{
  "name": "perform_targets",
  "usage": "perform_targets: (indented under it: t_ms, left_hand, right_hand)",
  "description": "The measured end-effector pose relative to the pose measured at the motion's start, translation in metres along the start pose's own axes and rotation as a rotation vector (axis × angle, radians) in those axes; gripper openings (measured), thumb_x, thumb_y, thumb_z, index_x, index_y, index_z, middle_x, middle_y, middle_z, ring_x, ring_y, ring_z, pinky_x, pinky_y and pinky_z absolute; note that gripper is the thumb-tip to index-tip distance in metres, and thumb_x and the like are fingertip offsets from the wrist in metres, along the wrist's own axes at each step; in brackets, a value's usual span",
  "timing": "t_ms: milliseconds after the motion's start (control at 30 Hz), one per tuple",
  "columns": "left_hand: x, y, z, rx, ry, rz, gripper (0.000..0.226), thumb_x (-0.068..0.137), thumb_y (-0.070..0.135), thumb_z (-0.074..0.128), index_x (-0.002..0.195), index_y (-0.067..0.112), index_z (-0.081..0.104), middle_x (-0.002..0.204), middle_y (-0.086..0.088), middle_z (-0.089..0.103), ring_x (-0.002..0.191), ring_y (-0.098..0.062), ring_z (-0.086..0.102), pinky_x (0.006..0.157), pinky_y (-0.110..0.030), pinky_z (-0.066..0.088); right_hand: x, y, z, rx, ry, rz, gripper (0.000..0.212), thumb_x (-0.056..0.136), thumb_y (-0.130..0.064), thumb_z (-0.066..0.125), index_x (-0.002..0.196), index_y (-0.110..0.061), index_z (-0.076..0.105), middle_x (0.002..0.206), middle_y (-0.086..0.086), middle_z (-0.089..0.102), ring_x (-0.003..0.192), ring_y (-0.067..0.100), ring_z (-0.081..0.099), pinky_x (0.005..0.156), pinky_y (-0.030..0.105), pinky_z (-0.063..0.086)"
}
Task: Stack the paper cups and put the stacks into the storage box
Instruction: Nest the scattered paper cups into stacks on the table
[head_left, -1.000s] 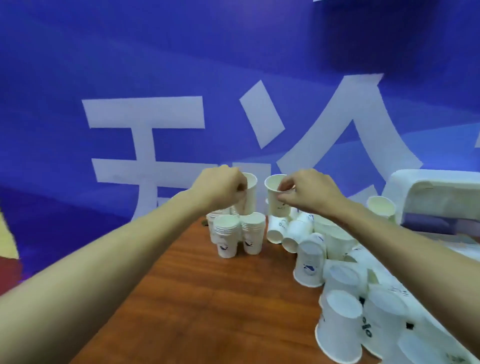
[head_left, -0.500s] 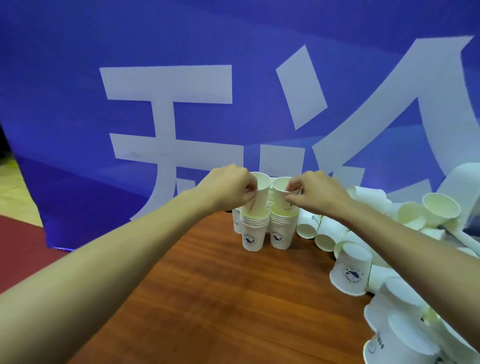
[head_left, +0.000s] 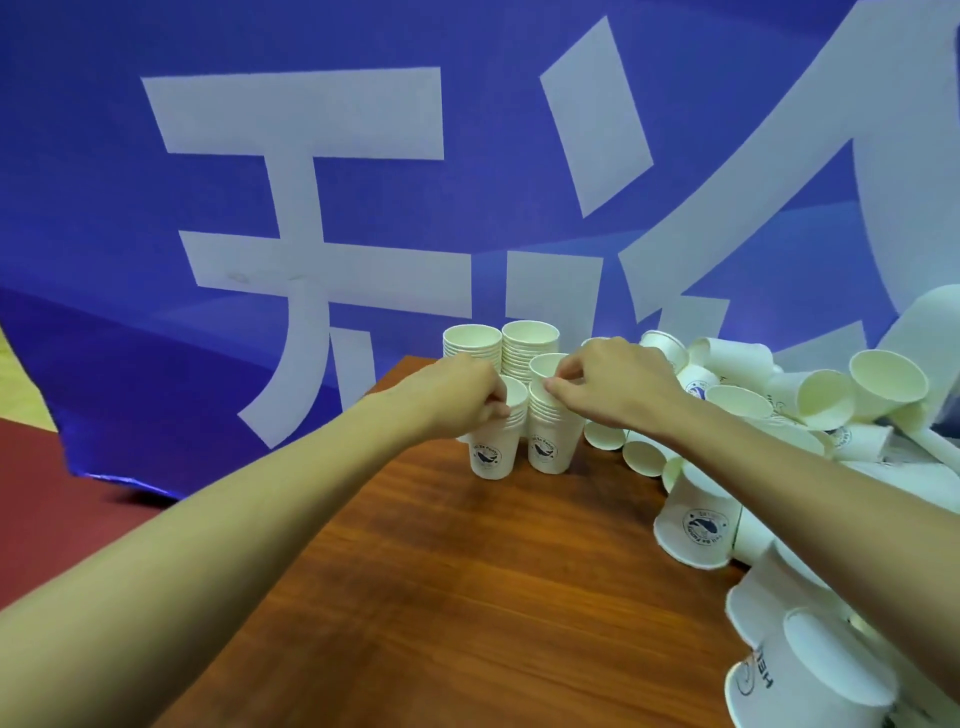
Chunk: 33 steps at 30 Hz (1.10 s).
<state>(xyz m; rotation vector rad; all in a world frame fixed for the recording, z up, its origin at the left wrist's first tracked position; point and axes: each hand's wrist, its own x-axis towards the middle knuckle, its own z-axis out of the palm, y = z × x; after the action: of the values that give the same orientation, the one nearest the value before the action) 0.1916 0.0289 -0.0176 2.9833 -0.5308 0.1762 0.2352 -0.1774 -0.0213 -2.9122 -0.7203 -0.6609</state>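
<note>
Cups (head_left: 549, 365) lowered onto stacks (head_left: 549, 441), upright, mouths up, left hand (head_left: 457, 400) gripping one, right hand (head_left: 615, 387) pinching other

Two short front stacks (head_left: 491, 452), top cup (head_left: 546, 365) half-nested on right one, taller rear stacks (head_left: 529, 345), loose cups (head_left: 698, 530) heaped right

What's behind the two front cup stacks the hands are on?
Two taller cup stacks stand behind them, before the blue banner. Only their upper parts show; the left hand, right hand and front stacks cover their bases.
</note>
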Motion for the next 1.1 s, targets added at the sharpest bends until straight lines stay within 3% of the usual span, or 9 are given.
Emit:
perform_targets:
  t_ms: [133, 233, 433, 500, 600, 667, 733, 933, 1100]
  left_hand:
    - [0.006, -0.003, -0.002, -0.027, -0.047, 0.001, 0.021, 0.097, 0.030, 0.060, 0.092, 0.016, 0.074, 0.079, 0.003, 0.063, 0.076, -0.019, 0.058, 0.064, -0.031, 0.046]
    - [0.011, -0.002, -0.002, -0.001, -0.062, -0.001, 0.022, 0.097, 0.028, 0.060, 0.092, 0.011, 0.074, 0.084, -0.003, 0.069, 0.078, -0.022, 0.059, 0.069, -0.036, 0.050]
    - [0.010, 0.009, -0.003, 0.120, -0.073, -0.040, 0.023, 0.100, 0.028, 0.054, 0.082, 0.018, 0.063, 0.084, -0.003, 0.064, 0.073, -0.021, 0.056, 0.059, -0.030, 0.040]
    - [0.004, 0.014, -0.003, 0.172, -0.062, -0.068, 0.021, 0.099, 0.028, 0.053, 0.084, 0.017, 0.061, 0.089, -0.004, 0.067, 0.074, -0.021, 0.057, 0.058, -0.032, 0.044]
    - [-0.004, 0.029, -0.007, 0.170, 0.092, -0.062, 0.024, 0.095, 0.038, 0.056, 0.104, 0.020, 0.068, 0.100, 0.000, 0.069, 0.079, -0.018, 0.060, 0.058, -0.030, 0.046]
    - [-0.005, 0.049, -0.013, 0.171, 0.185, -0.010, 0.027, 0.094, 0.039, 0.056, 0.113, 0.023, 0.068, 0.107, 0.002, 0.070, 0.087, -0.017, 0.063, 0.065, -0.033, 0.053]
    - [-0.002, 0.077, -0.019, 0.193, 0.213, 0.061, 0.026, 0.094, 0.039, 0.054, 0.109, 0.026, 0.069, 0.104, 0.002, 0.071, 0.088, -0.019, 0.064, 0.071, -0.038, 0.057]
    - [0.013, 0.185, -0.014, 0.227, 0.218, 0.301, 0.027, 0.094, 0.044, 0.052, 0.108, 0.029, 0.069, 0.102, 0.002, 0.070, 0.090, -0.021, 0.063, 0.074, -0.035, 0.053]
    - [0.037, 0.272, -0.002, 0.181, 0.173, 0.463, 0.020, 0.094, 0.041, 0.052, 0.096, 0.028, 0.066, 0.095, 0.008, 0.069, 0.083, -0.017, 0.062, 0.061, -0.028, 0.043]
  right_hand:
    - [0.002, -0.001, 0.014, 0.093, -0.178, -0.008, 0.042, 0.090, -0.053, 0.050, 0.063, -0.024, 0.066, 0.066, -0.005, 0.063, 0.069, 0.017, 0.060, 0.052, 0.026, 0.036]
    - [0.007, -0.002, 0.016, 0.085, -0.223, -0.021, 0.045, 0.091, -0.055, 0.047, 0.074, -0.022, 0.073, 0.073, -0.003, 0.067, 0.073, 0.018, 0.061, 0.053, 0.028, 0.040]
    - [0.000, -0.007, 0.008, -0.010, -0.317, -0.029, 0.041, 0.098, -0.057, 0.039, 0.082, -0.026, 0.062, 0.092, -0.002, 0.068, 0.082, 0.020, 0.059, 0.064, 0.033, 0.043]
    - [-0.007, -0.009, 0.000, -0.024, -0.277, -0.034, 0.042, 0.095, -0.065, 0.039, 0.095, -0.029, 0.061, 0.104, -0.003, 0.068, 0.091, 0.021, 0.060, 0.070, 0.035, 0.044]
    - [-0.020, 0.000, -0.028, 0.082, -0.033, -0.008, 0.044, 0.092, -0.065, 0.043, 0.107, -0.032, 0.067, 0.103, -0.011, 0.071, 0.095, 0.018, 0.065, 0.072, 0.035, 0.045]
    - [-0.032, 0.018, -0.054, 0.057, 0.003, 0.018, 0.033, 0.092, -0.057, 0.047, 0.103, -0.034, 0.069, 0.098, -0.013, 0.072, 0.091, 0.018, 0.065, 0.071, 0.034, 0.043]
    - [-0.050, 0.046, -0.080, -0.033, -0.058, 0.059, 0.027, 0.091, -0.048, 0.051, 0.105, -0.034, 0.070, 0.101, -0.013, 0.072, 0.094, 0.020, 0.064, 0.075, 0.035, 0.047]
    - [-0.138, 0.138, -0.144, -0.171, -0.103, 0.284, 0.021, 0.091, -0.041, 0.052, 0.097, -0.035, 0.071, 0.098, -0.013, 0.071, 0.093, 0.020, 0.064, 0.080, 0.037, 0.053]
    - [-0.221, 0.206, -0.168, -0.241, -0.162, 0.456, 0.018, 0.088, -0.043, 0.054, 0.087, -0.034, 0.070, 0.089, -0.006, 0.070, 0.081, 0.022, 0.062, 0.065, 0.033, 0.048]
